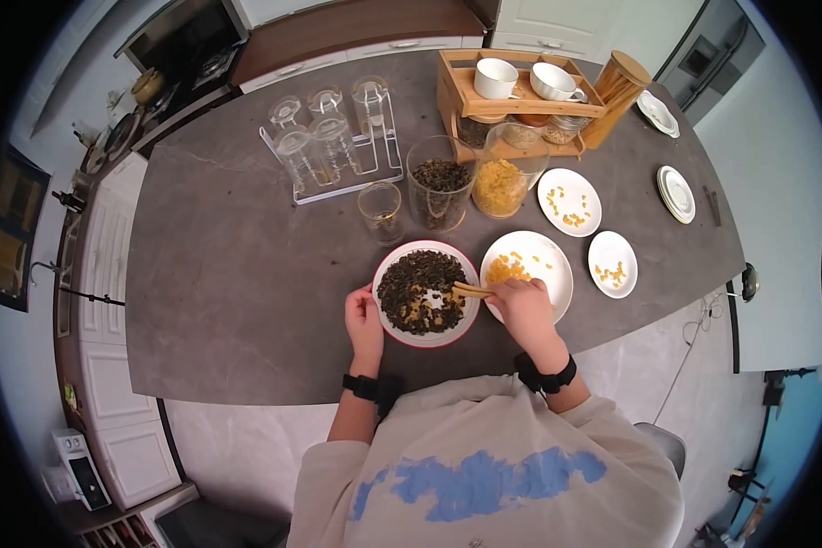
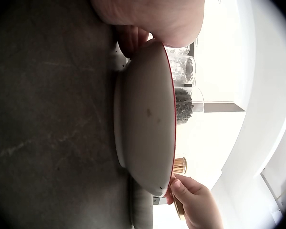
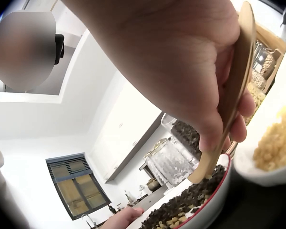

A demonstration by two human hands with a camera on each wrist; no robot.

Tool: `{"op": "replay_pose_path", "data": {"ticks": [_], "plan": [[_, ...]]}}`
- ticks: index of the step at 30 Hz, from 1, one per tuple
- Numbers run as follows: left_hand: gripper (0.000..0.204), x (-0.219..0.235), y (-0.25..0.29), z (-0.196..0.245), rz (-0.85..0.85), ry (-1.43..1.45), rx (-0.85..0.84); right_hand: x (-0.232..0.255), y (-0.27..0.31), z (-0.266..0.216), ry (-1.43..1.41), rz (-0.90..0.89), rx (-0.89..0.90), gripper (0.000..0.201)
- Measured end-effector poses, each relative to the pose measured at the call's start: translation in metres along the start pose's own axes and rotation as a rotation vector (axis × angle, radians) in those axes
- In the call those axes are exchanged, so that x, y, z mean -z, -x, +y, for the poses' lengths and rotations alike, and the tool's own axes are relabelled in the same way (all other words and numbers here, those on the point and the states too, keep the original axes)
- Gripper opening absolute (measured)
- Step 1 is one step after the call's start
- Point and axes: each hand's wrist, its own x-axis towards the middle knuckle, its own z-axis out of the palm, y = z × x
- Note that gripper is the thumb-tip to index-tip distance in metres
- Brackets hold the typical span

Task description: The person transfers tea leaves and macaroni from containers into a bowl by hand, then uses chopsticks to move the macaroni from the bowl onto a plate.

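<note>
A red-rimmed white bowl (image 1: 381,321) holds dark dried leaf-like bits (image 1: 420,274) with yellow raisin-like pieces among them, near the table's front edge. At its left rim my left hand (image 1: 365,321) holds the side, its curled fingers partly hidden by the bowl in the left wrist view. My right hand (image 1: 523,313) pinches wooden tongs (image 3: 238,71), whose tips reach over the bowl's right part. Under that hand lies a white plate (image 1: 557,265) bearing a heap of yellow pieces (image 3: 279,143).
Behind the bowl stand a glass (image 1: 381,215), a jar of dark bits (image 1: 440,196) and a jar of yellow pieces (image 1: 500,189). Small plates (image 1: 571,185) lie to the right. A glass rack (image 1: 338,192) and wooden shelf (image 1: 457,87) stand farther back.
</note>
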Motion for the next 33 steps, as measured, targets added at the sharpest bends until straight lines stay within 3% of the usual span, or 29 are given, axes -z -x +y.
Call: {"op": "replay_pose_path", "data": {"ticks": [15,21,25,29,33], "plan": [[0.007,0.000,0.001,0.001,0.002,-0.019,0.024,0.008,0.023,0.044,0.005,-0.041,-0.216,0.013],[0.006,0.001,0.001,0.001,-0.005,-0.019,0.014,0.009,0.021,0.036,-0.032,0.047,-0.159,0.013],[0.006,0.001,0.001,0.001,-0.001,-0.023,0.014,0.012,0.008,0.011,-0.055,-0.038,-0.085,0.017],[0.007,0.003,0.000,-0.001,-0.012,-0.010,0.018,-0.002,-0.001,-0.006,-0.149,0.059,0.035,0.019],[0.006,0.002,0.001,-0.001,-0.008,-0.017,0.011,-0.001,-0.004,-0.010,-0.074,-0.006,0.033,0.021]]}}
